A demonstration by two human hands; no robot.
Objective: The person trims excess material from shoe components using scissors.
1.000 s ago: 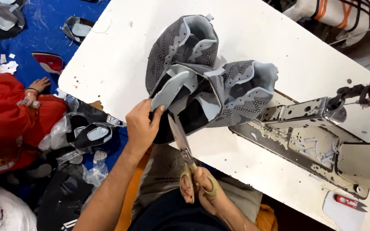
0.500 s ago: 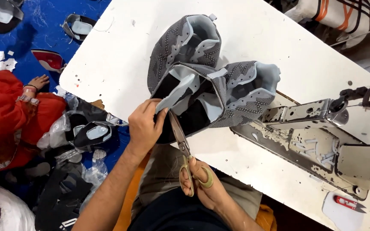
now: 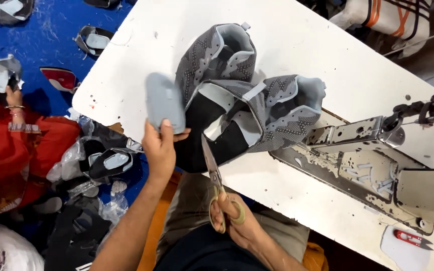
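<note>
The left hand (image 3: 160,150) pinches a grey tongue-shaped shoe piece (image 3: 164,102) by its lower edge between thumb and fingers, holding it upright and clear of the pile, so that its flat face is turned to the person. The right hand (image 3: 234,223), nearer the body, is closed through the loops of a pair of scissors (image 3: 216,183) with yellowish handles; the blades point away from the wrist, their tips lying against the dark lining of the stitched shoe uppers (image 3: 242,108) just beyond, which seems to suit trimming at that edge. These uppers, grey knit with a zigzag pattern and pale collar padding, lie bunched together on the white counter (image 3: 297,40), just right of the left hand and touching the blade tips. Further to the right of the right hand stands a worn sewing machine (image 3: 372,165), and past it, near the counter's edge, a small red thread snipper (image 3: 414,239). Off to the left, beyond the counter, more shoe pieces (image 3: 109,164) lie on a blue floor (image 3: 41,35), where another person in a red garment (image 3: 21,155) sits.
</note>
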